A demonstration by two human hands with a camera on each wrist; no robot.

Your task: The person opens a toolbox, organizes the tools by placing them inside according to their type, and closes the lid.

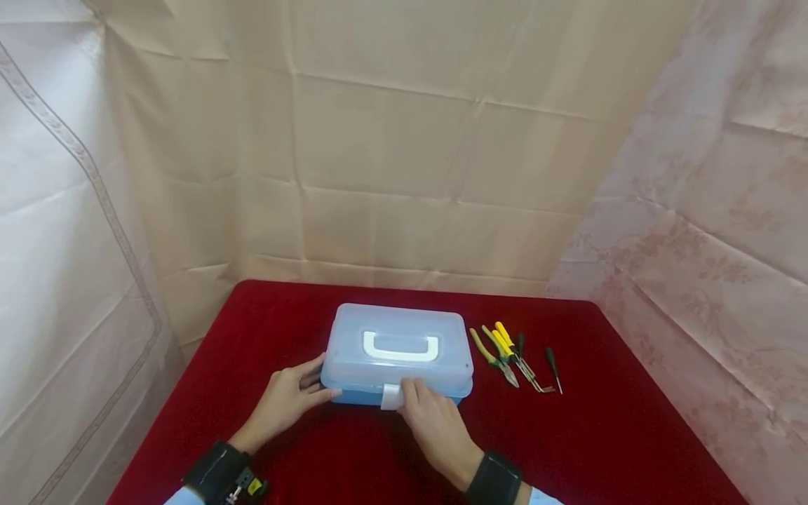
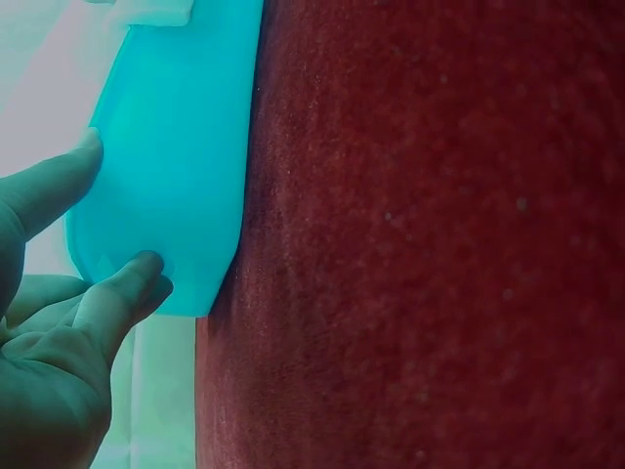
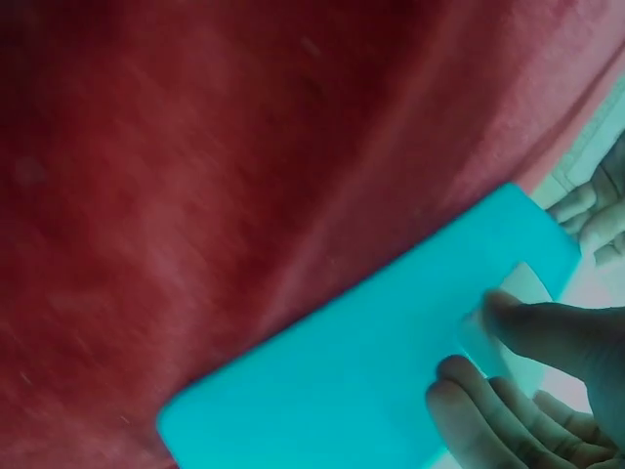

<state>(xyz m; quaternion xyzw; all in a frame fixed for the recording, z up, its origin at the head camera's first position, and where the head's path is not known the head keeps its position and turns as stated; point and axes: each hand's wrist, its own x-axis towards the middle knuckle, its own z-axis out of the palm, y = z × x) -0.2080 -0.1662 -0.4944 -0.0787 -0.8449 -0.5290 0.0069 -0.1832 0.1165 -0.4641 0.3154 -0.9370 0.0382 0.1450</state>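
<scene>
Blue plastic makes one toolbox (image 1: 400,341) on the red surface (image 1: 555,442). The left hand (image 1: 287,401) holds its left end; the right hand (image 1: 438,423) pinches its one white latch (image 1: 391,398). Rightward lie one pair of pliers (image 1: 503,363) and, apart, one dark-handled screwdriver (image 1: 552,361).

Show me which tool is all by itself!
The dark-handled screwdriver, farthest right; the other tools lie bunched together, nearer the box.
</scene>
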